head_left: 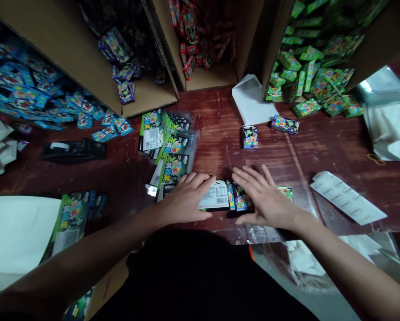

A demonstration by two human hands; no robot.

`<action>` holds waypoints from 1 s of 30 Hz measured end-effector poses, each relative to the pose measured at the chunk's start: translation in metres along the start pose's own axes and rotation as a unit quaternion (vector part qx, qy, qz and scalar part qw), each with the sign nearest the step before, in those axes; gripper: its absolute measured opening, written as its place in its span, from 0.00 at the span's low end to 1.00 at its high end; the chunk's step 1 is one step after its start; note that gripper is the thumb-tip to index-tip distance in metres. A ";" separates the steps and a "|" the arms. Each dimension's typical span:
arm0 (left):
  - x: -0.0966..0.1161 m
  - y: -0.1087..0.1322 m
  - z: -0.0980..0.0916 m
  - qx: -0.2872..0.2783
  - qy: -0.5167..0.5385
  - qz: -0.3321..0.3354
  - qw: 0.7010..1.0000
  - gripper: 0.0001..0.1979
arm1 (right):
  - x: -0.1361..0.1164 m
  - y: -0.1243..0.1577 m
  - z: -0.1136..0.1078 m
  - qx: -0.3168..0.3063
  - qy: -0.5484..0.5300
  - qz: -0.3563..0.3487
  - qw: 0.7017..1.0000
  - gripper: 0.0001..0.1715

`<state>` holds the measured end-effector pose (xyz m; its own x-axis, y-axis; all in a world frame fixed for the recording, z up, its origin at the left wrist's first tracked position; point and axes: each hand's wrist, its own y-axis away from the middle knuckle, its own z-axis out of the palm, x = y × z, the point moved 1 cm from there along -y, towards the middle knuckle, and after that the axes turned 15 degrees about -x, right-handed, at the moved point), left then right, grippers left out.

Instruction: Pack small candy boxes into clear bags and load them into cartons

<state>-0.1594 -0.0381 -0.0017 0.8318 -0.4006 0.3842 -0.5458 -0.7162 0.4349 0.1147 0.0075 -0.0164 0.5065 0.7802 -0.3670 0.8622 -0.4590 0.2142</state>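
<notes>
A flat printed packet (216, 196) with a white label lies at the table's near edge. My left hand (188, 196) grips its left part, fingers along the far side and thumb along the near side. Small candy boxes, one of them purple (242, 198), stand in a row touching the packet's right end. Over these boxes my right hand (265, 196) rests with its fingers spread, hiding several of them. A green box (286, 192) shows past its far side. Overlapping green and black packets (175, 154) are stacked beyond my left hand.
Cardboard cartons hold blue boxes (26, 96), purple boxes (117, 47), red boxes (189, 62) and green boxes (320, 71). Two loose boxes (250, 136) lie by white paper (253, 100). A black tape dispenser (74, 150) is left, a label sheet (348, 197) right.
</notes>
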 end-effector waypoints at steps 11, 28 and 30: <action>0.006 -0.015 0.008 0.005 0.007 0.028 1.000 0.49 | 0.016 -0.006 0.006 0.009 -0.059 -0.055 0.997 0.48; 0.014 -0.028 0.012 0.012 -0.012 0.054 0.998 0.50 | 0.038 0.027 0.017 0.041 -0.130 -0.053 0.989 0.43; 0.014 -0.028 0.010 0.009 -0.008 0.061 0.998 0.49 | 0.039 0.026 0.015 0.044 -0.135 -0.059 0.988 0.43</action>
<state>-0.1318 -0.0290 -0.0163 0.7612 -0.4937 0.4205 -0.6408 -0.6723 0.3706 0.1568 0.0192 -0.0389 0.3733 0.6937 -0.6160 0.9059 -0.4157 0.0810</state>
